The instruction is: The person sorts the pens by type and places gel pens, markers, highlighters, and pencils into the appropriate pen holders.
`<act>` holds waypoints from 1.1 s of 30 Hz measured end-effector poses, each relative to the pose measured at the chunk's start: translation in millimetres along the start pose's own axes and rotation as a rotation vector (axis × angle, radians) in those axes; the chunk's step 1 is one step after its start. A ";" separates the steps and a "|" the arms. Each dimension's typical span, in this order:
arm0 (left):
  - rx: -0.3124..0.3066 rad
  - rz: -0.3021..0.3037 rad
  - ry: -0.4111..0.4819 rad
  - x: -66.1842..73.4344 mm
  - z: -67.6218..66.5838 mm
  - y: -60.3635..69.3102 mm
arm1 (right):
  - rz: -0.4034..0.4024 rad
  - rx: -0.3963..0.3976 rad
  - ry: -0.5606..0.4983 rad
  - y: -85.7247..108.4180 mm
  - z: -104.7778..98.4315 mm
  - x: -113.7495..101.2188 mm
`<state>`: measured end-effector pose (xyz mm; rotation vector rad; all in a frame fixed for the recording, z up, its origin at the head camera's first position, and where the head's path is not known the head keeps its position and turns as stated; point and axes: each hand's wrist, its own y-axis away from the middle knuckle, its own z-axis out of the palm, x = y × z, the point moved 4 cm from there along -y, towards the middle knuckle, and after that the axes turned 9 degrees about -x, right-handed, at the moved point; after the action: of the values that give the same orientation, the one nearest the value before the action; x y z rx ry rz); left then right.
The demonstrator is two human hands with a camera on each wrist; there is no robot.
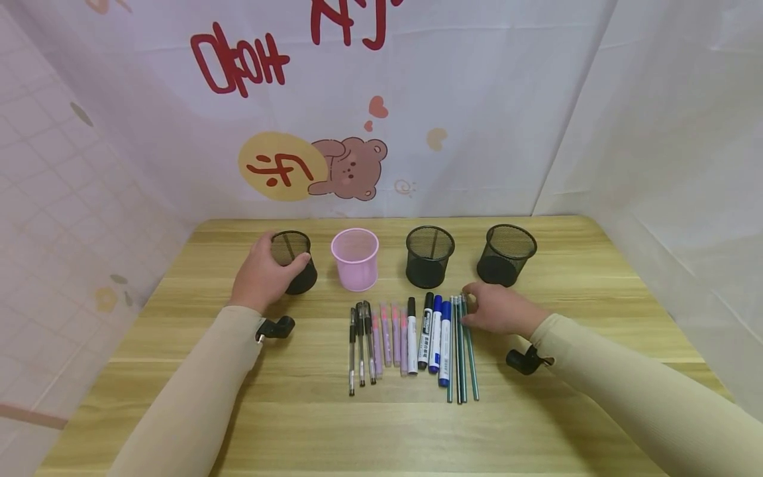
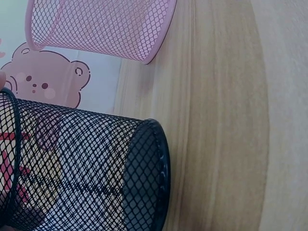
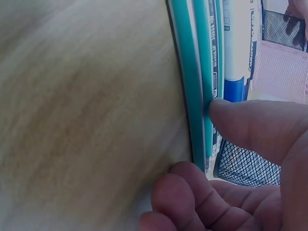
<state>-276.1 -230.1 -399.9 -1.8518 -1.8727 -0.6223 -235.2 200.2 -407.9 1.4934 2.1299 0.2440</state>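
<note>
My left hand (image 1: 260, 275) grips the leftmost black mesh pen holder (image 1: 303, 278), thumb at its rim and fingers round its far left side. That holder (image 2: 82, 163) stands upright in front of the bear print. At the eraser ends of several green pencils (image 1: 460, 358) is my right hand (image 1: 499, 309). In the right wrist view its thumb (image 3: 250, 122) lies against one pencil (image 3: 206, 62), and its curled fingers touch the end of the outermost pencil (image 3: 188, 82). The pencils lie on the table.
A pink mesh holder (image 1: 356, 268) and two black mesh holders (image 1: 426, 268) (image 1: 497, 268) stand along the back. Left of the pencils lie black gel pens (image 1: 361, 351), pink highlighters (image 1: 390, 338) and black and blue markers (image 1: 435, 338) on the wooden table (image 1: 334, 437). A printed cloth (image 1: 477, 99) hangs behind.
</note>
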 end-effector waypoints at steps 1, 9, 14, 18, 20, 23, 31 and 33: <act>0.002 0.001 -0.002 -0.1 0.0 0.0 | 0.000 0.001 0.000 0.4 0.0 -0.3; 0.008 0.008 -0.001 -1.2 0.6 -0.7 | -0.034 0.028 0.024 3.4 -1.9 -4.2; 0.000 0.004 0.004 -0.5 0.4 -0.5 | -0.019 0.030 0.025 2.1 -2.1 -2.4; -0.002 0.001 -0.001 0.3 0.2 -0.2 | -0.002 0.026 0.026 1.2 -2.4 -1.1; 0.000 0.002 0.000 0.6 0.1 0.2 | 0.004 0.026 0.035 0.4 -2.4 -0.8; 0.004 0.005 0.005 0.8 0.3 0.9 | 0.018 0.018 0.056 -3.3 -0.7 -0.1; 0.004 0.006 0.007 2.0 0.0 1.8 | 0.050 -0.011 0.030 -5.5 0.2 -3.4; 0.003 0.005 0.008 2.1 -0.1 1.8 | 0.052 -0.012 0.008 -5.0 0.5 -4.3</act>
<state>-274.3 -228.5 -398.5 -1.8496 -1.8620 -0.6239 -238.0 194.3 -409.2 1.5446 2.0935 0.2813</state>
